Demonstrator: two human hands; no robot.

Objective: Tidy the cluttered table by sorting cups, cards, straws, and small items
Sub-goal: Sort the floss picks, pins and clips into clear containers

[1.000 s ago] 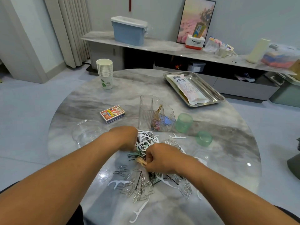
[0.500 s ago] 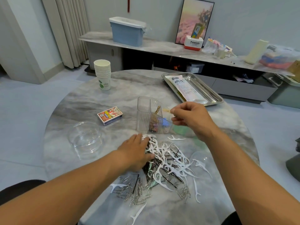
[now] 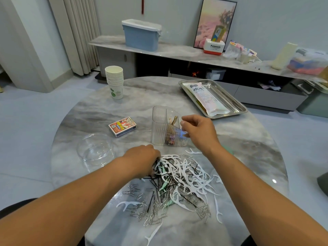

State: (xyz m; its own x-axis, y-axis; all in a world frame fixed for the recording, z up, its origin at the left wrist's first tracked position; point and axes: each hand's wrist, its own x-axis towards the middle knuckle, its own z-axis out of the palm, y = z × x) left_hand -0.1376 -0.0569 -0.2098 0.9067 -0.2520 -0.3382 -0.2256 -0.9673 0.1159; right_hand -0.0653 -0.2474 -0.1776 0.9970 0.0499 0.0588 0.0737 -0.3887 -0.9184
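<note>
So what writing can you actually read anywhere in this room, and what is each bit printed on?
"Panasonic": on the white and red box on the sideboard; the smaller line under it is too small to read.
Packet in the metal tray: large characters and fine print, too blurred to read.
Card box on the table: colourful print, not legible.
Stack of paper cups: green logo, lettering too small to read.

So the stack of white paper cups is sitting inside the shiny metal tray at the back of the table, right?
Not quite. The head view shows the stack of white paper cups standing directly on the round marble table, at its far left. The shiny metal tray sits far right and holds a flat printed packet.
</note>
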